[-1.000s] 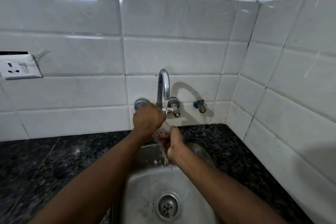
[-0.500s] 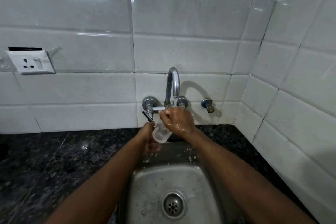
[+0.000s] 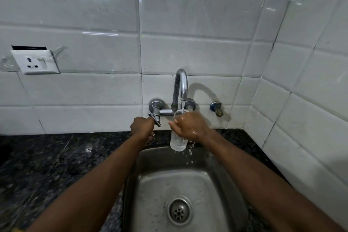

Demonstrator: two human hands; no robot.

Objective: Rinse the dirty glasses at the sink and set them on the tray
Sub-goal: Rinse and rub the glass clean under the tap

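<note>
We hold a clear glass (image 3: 178, 142) upright under the tap (image 3: 181, 88), directly below its spout, and a thin stream of water (image 3: 182, 107) falls into the open mouth. Our right hand (image 3: 190, 126) wraps the upper part of the glass, its fingers (image 3: 174, 124) closed round it, and the lower part shows below the hand, over the back edge of the steel sink (image 3: 148, 184). Drops fall from the glass into the basin. Our left hand (image 3: 142, 127) is to the left of the tap, at the lever handle (image 3: 156, 118) of the left valve; its fingers curl inward beside the lever, though we cannot tell whether they grip it. The dark speckled worktop (image 3: 56, 160) runs left of the tap, below white wall tiles (image 3: 94, 90).
</note>
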